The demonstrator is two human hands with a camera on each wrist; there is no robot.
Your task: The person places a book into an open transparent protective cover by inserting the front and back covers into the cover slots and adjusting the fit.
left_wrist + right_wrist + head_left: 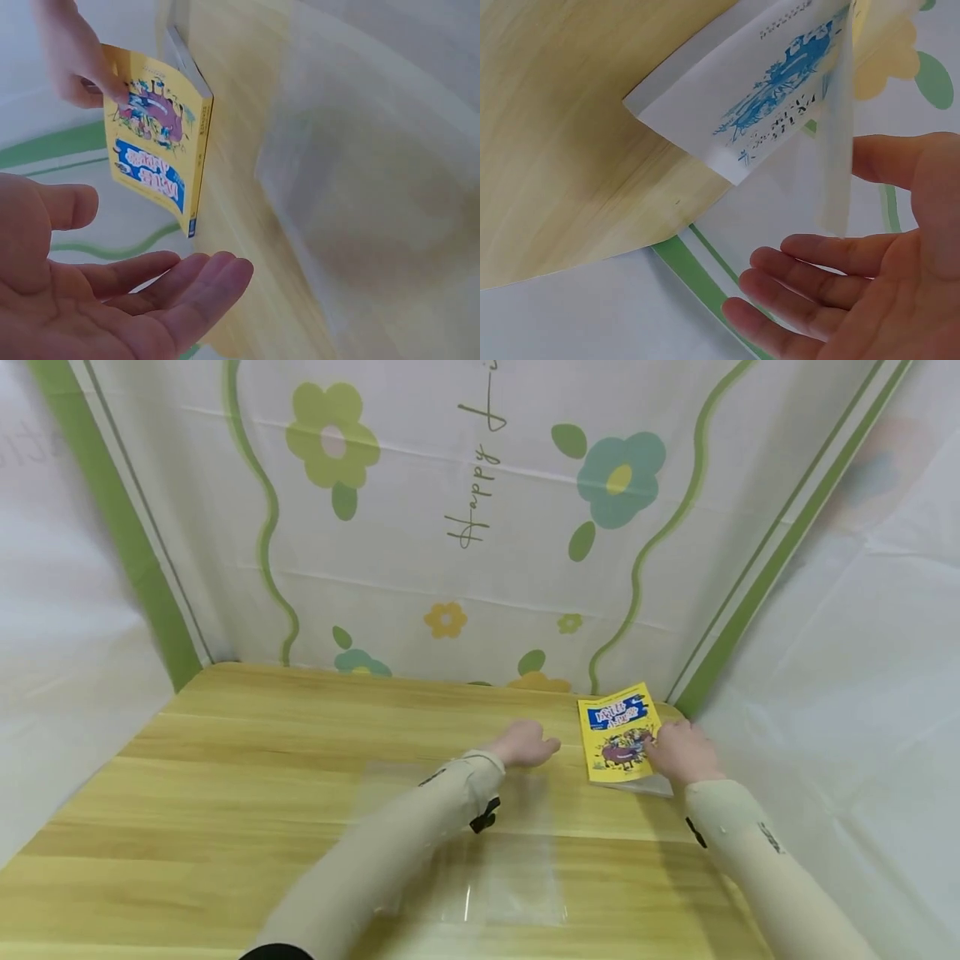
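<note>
Head and left wrist views: left hand [522, 745] empty, fingers relaxed; right hand [686, 752] pinches the yellow book [617, 735] by its cover [150, 124] near the counter's [225, 735] far right corner, where uneven pulling could crease it.

Count relative to the yellow book [617, 735]: one book, on one wooden table [225, 777]. One clear plastic sheet [521, 860], left of the book and nearer the person. Hands, two: right hand [684, 752] at the book's right edge, left hand [522, 743] to its left.
</note>
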